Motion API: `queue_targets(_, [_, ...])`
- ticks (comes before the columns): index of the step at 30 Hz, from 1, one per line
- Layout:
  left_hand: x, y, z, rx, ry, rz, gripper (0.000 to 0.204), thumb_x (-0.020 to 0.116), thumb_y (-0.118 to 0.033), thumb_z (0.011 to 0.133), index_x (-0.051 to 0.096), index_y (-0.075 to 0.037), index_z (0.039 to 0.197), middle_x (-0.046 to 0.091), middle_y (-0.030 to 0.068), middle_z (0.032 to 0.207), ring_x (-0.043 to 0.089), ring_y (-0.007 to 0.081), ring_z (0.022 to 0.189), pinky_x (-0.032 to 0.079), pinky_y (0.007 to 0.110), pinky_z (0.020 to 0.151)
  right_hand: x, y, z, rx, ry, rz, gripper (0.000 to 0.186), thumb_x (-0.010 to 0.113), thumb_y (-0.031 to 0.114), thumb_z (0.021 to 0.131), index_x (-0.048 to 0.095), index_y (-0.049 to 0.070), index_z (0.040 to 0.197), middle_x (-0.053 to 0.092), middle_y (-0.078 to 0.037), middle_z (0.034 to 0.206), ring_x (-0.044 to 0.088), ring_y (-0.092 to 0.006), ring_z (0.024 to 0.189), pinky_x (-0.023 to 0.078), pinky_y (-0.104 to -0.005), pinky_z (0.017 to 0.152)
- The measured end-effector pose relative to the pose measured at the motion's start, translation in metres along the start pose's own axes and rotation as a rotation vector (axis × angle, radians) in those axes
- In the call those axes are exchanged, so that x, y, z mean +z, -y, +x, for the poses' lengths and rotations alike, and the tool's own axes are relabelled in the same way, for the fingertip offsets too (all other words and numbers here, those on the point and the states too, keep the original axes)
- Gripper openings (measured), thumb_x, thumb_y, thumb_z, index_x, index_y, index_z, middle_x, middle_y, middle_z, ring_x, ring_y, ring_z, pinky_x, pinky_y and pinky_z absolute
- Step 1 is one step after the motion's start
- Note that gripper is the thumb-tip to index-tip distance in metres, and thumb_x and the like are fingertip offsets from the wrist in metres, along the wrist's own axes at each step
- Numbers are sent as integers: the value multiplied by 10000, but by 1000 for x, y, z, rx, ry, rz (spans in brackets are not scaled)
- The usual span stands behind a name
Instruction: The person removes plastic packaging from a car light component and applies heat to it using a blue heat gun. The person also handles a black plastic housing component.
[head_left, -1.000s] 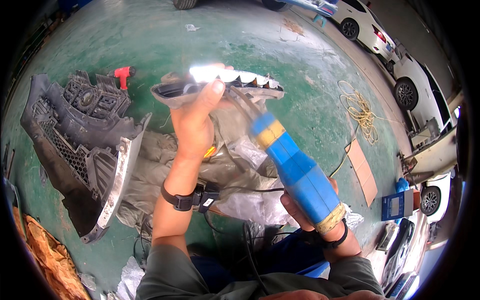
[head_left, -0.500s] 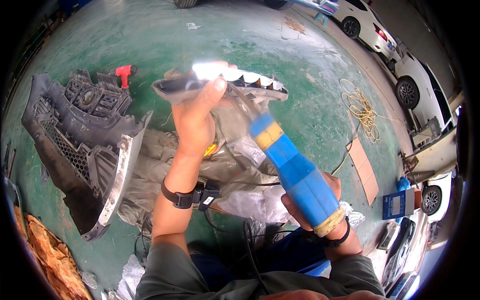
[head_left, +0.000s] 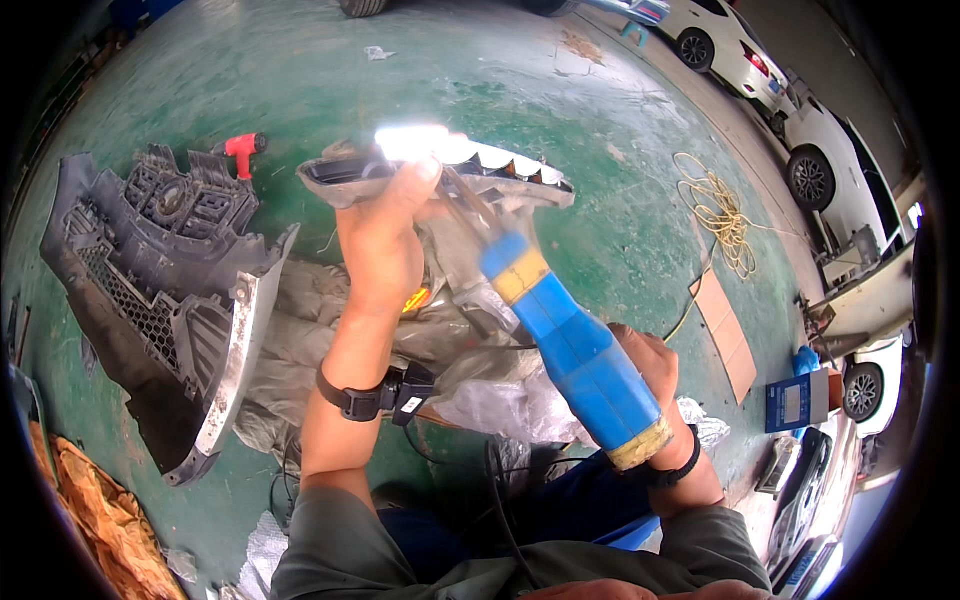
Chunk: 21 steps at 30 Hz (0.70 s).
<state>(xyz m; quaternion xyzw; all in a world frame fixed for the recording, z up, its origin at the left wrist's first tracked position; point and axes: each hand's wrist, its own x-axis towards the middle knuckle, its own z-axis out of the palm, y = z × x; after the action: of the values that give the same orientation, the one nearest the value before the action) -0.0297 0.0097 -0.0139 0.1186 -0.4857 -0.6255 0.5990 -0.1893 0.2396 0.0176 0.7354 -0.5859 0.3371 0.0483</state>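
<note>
A long, narrow vehicle lamp with a dark grey housing and shiny, scalloped segments is held up in front of me. My left hand grips it from beneath, with the thumb over its near edge. Bright glare washes out the part just beyond that thumb. My right hand is wrapped round a blue handheld tool, banded with yellowish tape at both ends. A slim metal tip points from the tool to the lamp, beside my left thumb. Most of my right fingers are hidden behind the tool body.
At left lies a dark bumper section with mesh grilles, a red drill-shaped tool behind it. Plastic-wrapped material lies below my hands. Right are a coiled yellow cord, cardboard, a blue box and parked white cars.
The blue tool and my right hand have shifted slightly left. The lamp in my left hand has barely moved, and the tool's tip still points at it.
</note>
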Motion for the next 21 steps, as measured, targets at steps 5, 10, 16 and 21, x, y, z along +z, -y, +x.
queue_targets(5, [7, -6, -4, -32, -5, 16, 546, 662, -329, 944, 598, 95, 1282, 664, 222, 1250, 698, 243, 1015, 594, 350, 790, 4, -1, -1, 73, 11, 45, 220, 775, 134, 712, 666, 93, 899, 614, -84, 783, 615, -317, 639, 490, -367, 571])
queue_targets(10, [4, -4, -3, -54, 10, -24, 558, 644, -341, 950, 583, 89, 1301, 665, 235, 1242, 699, 263, 1027, 602, 363, 782, -4, 0, 0, -12, 102, 32, 192, 754, 150, 740, 661, 82, 893, 606, -95, 779, 608, -331, 670, 481, -396, 596])
queue_targets(16, [10, -10, 1, -84, 46, -113, 535, 609, -359, 962, 587, 66, 1286, 663, 250, 1223, 701, 306, 1035, 624, 393, 734, -3, 8, -15, 378, -217, 613, 384, 722, 261, 906, 476, 90, 1147, 548, -51, 845, 508, -150, 730, 430, -299, 667])
queue_targets(21, [9, -15, 1, -94, 43, -138, 519, 589, -355, 975, 587, 64, 1281, 661, 254, 1212, 703, 317, 1030, 631, 407, 730, 8, -26, -3, 510, -481, 510, 302, 682, 96, 894, 540, 32, 1152, 584, -60, 889, 575, -132, 711, 472, -281, 635])
